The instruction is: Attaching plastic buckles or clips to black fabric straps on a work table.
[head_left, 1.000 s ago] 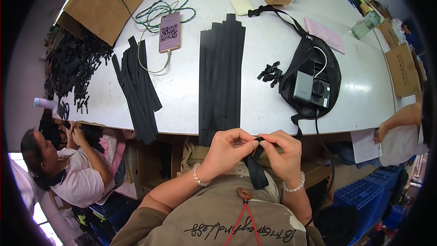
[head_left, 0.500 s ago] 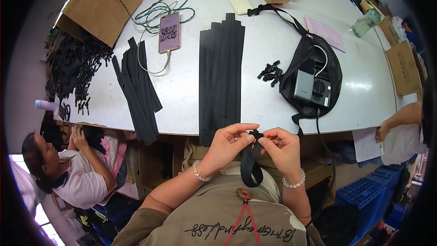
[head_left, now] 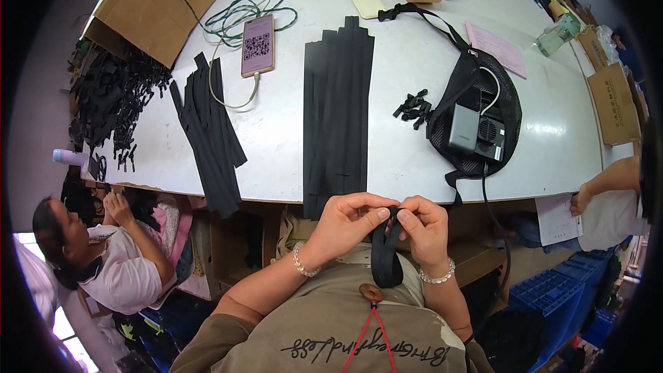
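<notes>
A looped black strap (head_left: 387, 259) hangs between my hands, just off the table's near edge. My left hand (head_left: 351, 222) pinches one side of its upper end between thumb and fingers. Close against it, my right hand (head_left: 423, 226) grips the other side of that end. My fingers partly cover the spot where they meet, so any small part there cannot be made out. Beyond my hands lies a neat row of flat black straps (head_left: 337, 114) on the table. To its right sits a small pile of black plastic buckles (head_left: 414, 108).
More black straps (head_left: 210, 135) lie at left, near a phone (head_left: 257, 46) on a cable. A cardboard box (head_left: 155, 10) stands beside a heap of black straps (head_left: 110, 100). A black mesh bag (head_left: 507, 121) holds devices at right. Two people sit or stand at the sides.
My hands have drawn closer together around the strap's upper end, the right one moving slightly left. The hanging loop has swung and narrowed a little.
</notes>
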Tool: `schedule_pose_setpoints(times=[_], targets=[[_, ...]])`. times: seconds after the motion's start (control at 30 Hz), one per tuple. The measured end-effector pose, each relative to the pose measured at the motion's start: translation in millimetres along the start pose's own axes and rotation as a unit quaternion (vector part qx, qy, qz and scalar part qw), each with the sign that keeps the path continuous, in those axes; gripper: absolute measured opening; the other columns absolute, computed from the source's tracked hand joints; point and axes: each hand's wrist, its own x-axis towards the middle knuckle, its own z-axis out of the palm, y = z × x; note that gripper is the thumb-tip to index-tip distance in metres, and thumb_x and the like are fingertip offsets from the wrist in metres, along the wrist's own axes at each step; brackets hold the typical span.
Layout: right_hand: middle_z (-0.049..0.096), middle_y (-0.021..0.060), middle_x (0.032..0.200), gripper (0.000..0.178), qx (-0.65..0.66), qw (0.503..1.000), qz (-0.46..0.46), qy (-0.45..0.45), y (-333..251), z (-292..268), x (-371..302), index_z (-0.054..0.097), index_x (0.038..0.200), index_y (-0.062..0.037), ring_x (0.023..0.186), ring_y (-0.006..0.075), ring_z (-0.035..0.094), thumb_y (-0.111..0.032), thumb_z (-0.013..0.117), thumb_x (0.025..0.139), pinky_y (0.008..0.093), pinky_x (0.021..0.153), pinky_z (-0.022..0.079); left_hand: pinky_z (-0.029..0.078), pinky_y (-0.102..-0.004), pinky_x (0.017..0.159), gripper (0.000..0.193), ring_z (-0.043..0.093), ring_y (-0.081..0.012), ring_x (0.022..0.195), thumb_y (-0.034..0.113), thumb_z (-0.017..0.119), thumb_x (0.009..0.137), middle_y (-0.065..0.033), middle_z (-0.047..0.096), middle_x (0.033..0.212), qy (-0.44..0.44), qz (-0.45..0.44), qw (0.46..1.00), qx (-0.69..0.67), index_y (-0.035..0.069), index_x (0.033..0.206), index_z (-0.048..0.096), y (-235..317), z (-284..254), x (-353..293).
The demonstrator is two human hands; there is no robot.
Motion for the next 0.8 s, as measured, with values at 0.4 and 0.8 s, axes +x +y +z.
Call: schedule_pose_setpoints(times=[0.4,0.8], targets=[[0.060,-0.0002,0.070,0.009,0.045,0.992,0.041,0.114,27.8,-7.9,-19.9,0.061,0.085,0.0002,0.057,0.0026,0.049,-0.007,0.058,0.089,0.0163,0.050,0.038,0.051,-0.0209,0.073,0.022,0.061,-0.0070,0.085,0.006,0.063,0.086,-0.0071,0.067,0.096,0.023,-0.087,0.996,-0.018,-0.002,0.107,0.063,-31.6,6.9,-13.4],[0.058,-0.0035,0.069,0.008,0.035,0.979,0.095,0.174,67.6,-29.0,-18.8,0.063,0.087,-0.0019,0.056,0.0010,0.046,-0.010,0.063,0.086,0.0153,0.051,0.035,0.051,-0.0252,0.073,0.012,0.061,-0.0091,0.081,0.016,0.063,0.088,-0.0008,0.065,0.091,0.130,-0.221,0.957,-0.136,0.007,0.095,0.064,-88.1,4.0,1.5]])
